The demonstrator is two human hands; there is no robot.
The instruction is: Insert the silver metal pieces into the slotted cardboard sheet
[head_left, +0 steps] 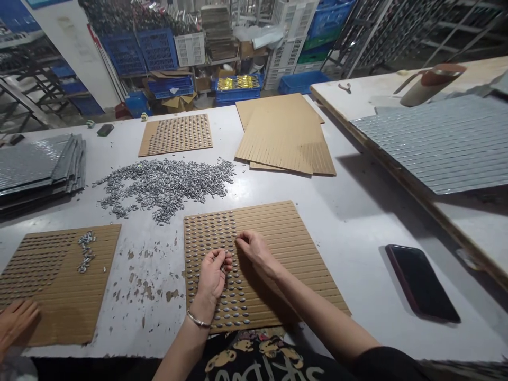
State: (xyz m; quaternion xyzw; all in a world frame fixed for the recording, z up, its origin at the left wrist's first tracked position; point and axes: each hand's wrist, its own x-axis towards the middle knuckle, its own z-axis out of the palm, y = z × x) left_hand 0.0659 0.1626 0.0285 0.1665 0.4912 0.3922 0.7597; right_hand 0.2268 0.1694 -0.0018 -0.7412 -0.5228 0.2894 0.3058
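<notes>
In front of me lies a ridged cardboard sheet [278,227], its left part set with rows of small silver oval pieces [212,233]. My left hand [214,272], a bangle at its wrist, hovers palm up over those rows with fingers curled closed; what they hold is mostly hidden. Thumb and forefinger of my right hand [254,247] pinch together at the right edge of the filled rows; anything between them is too small to make out. Beyond the sheet spreads a loose pile of the same silver pieces [170,182].
At left, a co-worker's hand [19,320] rests on another partly filled cardboard sheet [85,296]. A filled sheet [178,135] and stacked blank cardboard [281,129] lie farther back. A phone [423,283] lies at right, near a side table with a mug [431,87].
</notes>
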